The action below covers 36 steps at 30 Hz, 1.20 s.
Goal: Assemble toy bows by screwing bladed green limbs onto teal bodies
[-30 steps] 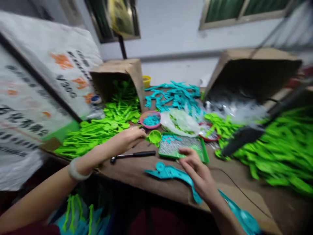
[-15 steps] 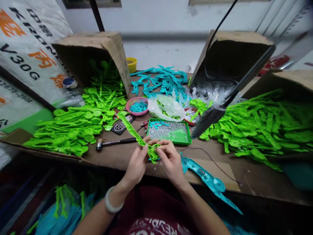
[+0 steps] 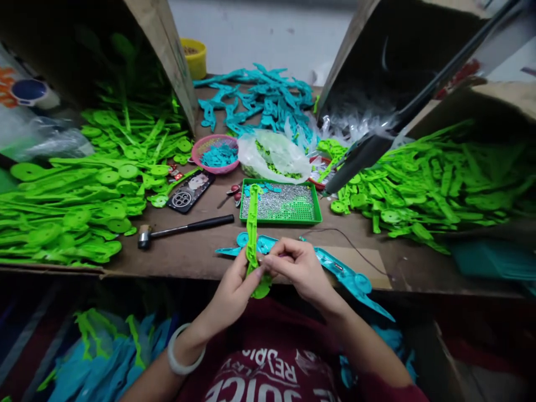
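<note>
My left hand [image 3: 230,290] is closed around a long green plastic part [image 3: 252,223]. The part stands nearly upright in the view, its narrow end over the green tray and its rounded end below my fingers, near my shirt. My right hand [image 3: 299,268] pinches close against the part's middle, thumb and forefinger together; what lies between those fingertips is too small to make out. Behind and beside my hands, blue plastic parts [image 3: 349,276] lie along the table's front edge, partly hidden by my right hand.
A green tray [image 3: 317,215] holds small metal pieces and blue bits. To the left lie a hammer [image 3: 188,228] and a phone [image 3: 190,191]. Heaps of green parts [image 3: 75,206] flank both sides. A pink basket [image 3: 196,151] and plastic bag [image 3: 288,156] stand behind; a dark tool [image 3: 355,159] slants in.
The green part has swung from slanting left to nearly upright, its rounded end now toward me. My right fingers have moved from that end to its middle. The view has tipped down and closer.
</note>
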Available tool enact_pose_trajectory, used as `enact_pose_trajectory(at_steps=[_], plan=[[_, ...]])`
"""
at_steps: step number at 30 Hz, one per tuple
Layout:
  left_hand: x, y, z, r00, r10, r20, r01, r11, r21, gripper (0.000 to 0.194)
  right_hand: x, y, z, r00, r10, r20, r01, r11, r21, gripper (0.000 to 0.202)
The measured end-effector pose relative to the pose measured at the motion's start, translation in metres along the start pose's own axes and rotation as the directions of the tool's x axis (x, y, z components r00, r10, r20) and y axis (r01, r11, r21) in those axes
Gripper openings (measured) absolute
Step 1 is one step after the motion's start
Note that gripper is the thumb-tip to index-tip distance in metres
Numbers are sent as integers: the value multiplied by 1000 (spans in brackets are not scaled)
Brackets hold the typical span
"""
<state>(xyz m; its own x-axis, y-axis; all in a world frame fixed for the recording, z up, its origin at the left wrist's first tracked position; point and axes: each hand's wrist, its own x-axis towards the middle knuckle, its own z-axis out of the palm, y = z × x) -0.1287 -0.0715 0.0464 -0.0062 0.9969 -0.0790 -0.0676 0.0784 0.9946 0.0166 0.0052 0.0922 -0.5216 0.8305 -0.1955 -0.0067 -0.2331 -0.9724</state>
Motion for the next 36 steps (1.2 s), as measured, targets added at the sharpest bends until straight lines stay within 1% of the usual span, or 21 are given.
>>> enact_pose_trajectory(at_steps=[3,5,8,11,14,17,19,21,24,26,30,34,36], plan=[[2,-1,-2,999,-19,28,20,999,-25,54,4,5,1,998,55,28,-55,998,31,35],[3,0,-2,998,-30,49,33,998,-59,56,7,8,1,998,50,31,-51,998,35,37],[3,0,-2,998,-47,52,53,993,-105,60,9,12,1,999,39,22,-40,998,46,37],[5,-2,-1,997,-66,44,71,991,-118,61,9,15,0,998,66,24,-67,995,71,36],[8,-4,1,996,-91,-22,86,982,-168,50,8,17,0,995,92,26,-94,989,111,35],[11,-1,6,984,-159,-79,128,944,-303,47,7,20,-2,991,101,83,-116,974,196,35],[13,3,10,976,-210,-58,170,901,-398,47,8,22,-4,983,108,146,-145,951,272,35],[13,8,15,970,-244,-4,212,852,-479,49,8,24,-7,970,116,213,-185,922,340,34],[12,13,20,965,-253,71,248,793,-557,55,7,24,-11,955,101,277,-213,887,411,34],[11,14,22,964,-257,65,249,791,-559,58,6,22,-12,960,99,263,-201,894,399,34],[9,9,22,965,-262,-3,234,866,-442,59,1,20,-14,981,108,164,-153,945,290,33],[7,4,20,968,-252,-14,234,919,-317,59,-3,20,-14,983,106,147,-139,960,241,33],[6,4,18,966,-256,-37,237,934,-268,58,-5,21,-14,988,70,140,-99,973,209,31]])
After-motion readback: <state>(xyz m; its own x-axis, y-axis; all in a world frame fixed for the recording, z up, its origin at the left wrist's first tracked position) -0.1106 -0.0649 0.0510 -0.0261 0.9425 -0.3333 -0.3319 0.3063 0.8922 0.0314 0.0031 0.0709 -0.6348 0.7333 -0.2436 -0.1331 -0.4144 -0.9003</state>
